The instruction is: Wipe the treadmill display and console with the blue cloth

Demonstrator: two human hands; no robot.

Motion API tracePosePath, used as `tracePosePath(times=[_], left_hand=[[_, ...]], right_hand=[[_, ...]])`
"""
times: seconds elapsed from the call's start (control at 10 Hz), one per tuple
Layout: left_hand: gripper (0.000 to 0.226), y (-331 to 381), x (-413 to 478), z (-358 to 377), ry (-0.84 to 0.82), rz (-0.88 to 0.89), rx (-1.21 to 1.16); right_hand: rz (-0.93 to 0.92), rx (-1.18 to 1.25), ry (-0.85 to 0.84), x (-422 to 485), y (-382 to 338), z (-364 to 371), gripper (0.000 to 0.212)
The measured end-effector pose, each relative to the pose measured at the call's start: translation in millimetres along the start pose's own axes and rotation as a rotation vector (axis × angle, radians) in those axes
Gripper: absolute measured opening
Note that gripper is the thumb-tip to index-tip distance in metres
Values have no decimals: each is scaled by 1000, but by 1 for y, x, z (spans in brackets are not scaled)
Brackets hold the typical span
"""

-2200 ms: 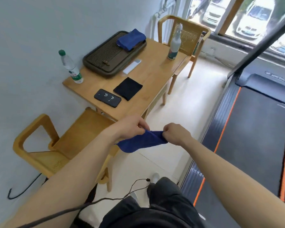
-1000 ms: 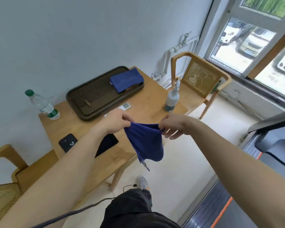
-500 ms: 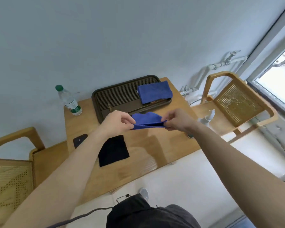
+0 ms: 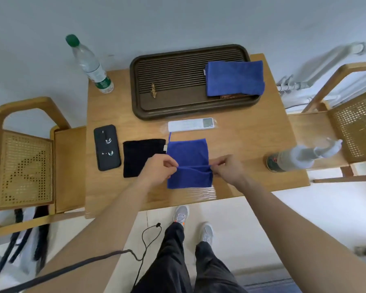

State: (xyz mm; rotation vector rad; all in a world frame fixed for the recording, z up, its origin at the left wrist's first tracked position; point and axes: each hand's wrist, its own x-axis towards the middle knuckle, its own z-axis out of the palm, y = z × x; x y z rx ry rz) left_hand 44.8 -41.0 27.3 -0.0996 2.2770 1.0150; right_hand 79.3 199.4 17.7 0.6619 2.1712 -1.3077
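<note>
The blue cloth (image 4: 188, 163) lies on the wooden table (image 4: 247, 144), its near part folded over along a crease. My left hand (image 4: 159, 169) pinches the left end of that crease and my right hand (image 4: 227, 167) pinches the right end. A second blue cloth (image 4: 234, 78) lies folded on the dark slatted tray (image 4: 169, 81) at the back of the table. No treadmill is in view.
On the table are a black phone (image 4: 106, 147), a black cloth (image 4: 140, 155), a white remote (image 4: 190, 124), a water bottle (image 4: 89, 64) at the back left and a spray bottle (image 4: 300, 157) at the right edge. Wooden chairs (image 4: 23, 166) stand on both sides.
I have turned from the treadmill to the table. The blue cloth, held up in the air before, now lies on the table with both hands pinching its fold.
</note>
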Motion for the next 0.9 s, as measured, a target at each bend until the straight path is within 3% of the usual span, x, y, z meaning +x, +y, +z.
tracePosePath(times=[0.2,0.3,0.4,0.5,0.7,0.9], left_hand=[[24,17,55,0,289,-66,-148],[37,5,55,15,416,-37,20],[24,-15,33,41,448,204,270],[35,-26,21,67,309,281,490],[58,-9,44,74,206,199,581],[46,18,41,43,137,175,569]], right_hand=[[-4,158,89,72,-33,7,22],[10,-46,200,69,-26,15,52],[-12,-210,222,53,-2,30,59],[-134,-340,190,49,15,43,54],[-153,-329,206,69,0,36,49],[-141,-498,164,57,-26,14,49]])
